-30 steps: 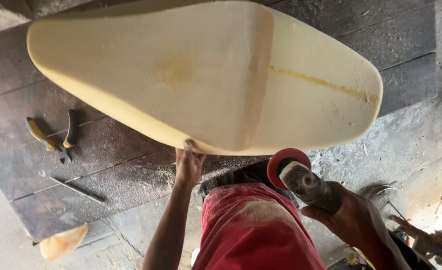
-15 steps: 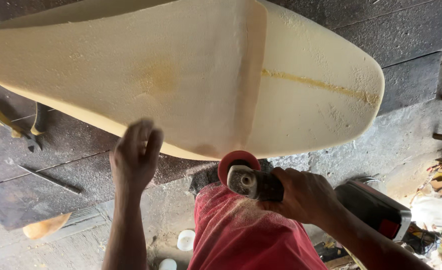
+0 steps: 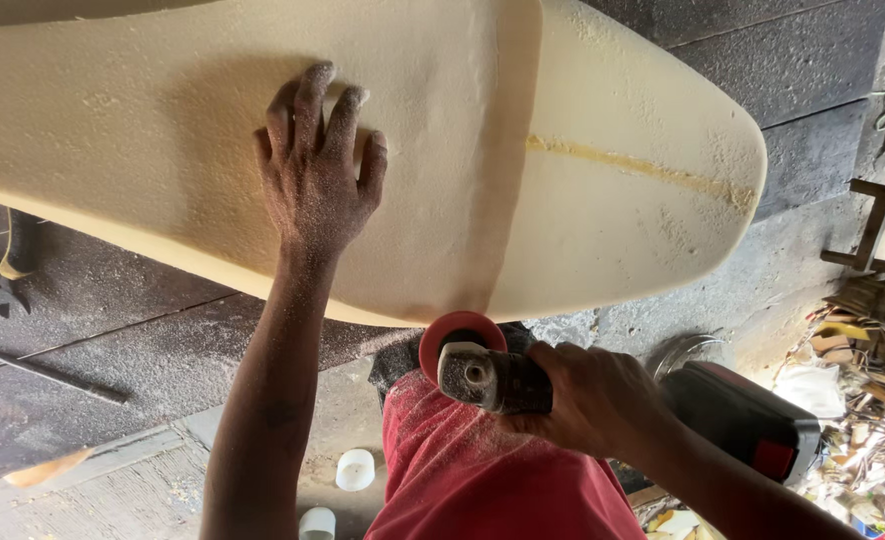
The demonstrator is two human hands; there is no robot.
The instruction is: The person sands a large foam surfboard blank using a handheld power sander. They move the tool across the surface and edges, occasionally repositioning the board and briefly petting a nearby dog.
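Observation:
A large cream foam cushion (image 3: pixel 603 110), shaped like a seat pad with a darker band and a yellowish seam, fills the top of the view. My left hand (image 3: pixel 318 165) lies flat on its surface, fingers spread and dusted with foam grit. My right hand (image 3: pixel 593 400) grips a hand-held grinder (image 3: pixel 488 375) whose red disc (image 3: pixel 460 335) sits just under the cushion's near edge. I cannot tell if the disc touches the foam.
Below are my red shorts (image 3: pixel 483 480), a dusty dark floor (image 3: pixel 123 330), pliers (image 3: pixel 8 265), a thin metal rod (image 3: pixel 48 375), two small white cups (image 3: pixel 355 468), a black and red box (image 3: pixel 748 420) and scrap litter (image 3: pixel 868 400) at right.
My left hand rose from the cushion's near edge and now rests flat on top of the foam. The grinder in my right hand came left and closer to the edge.

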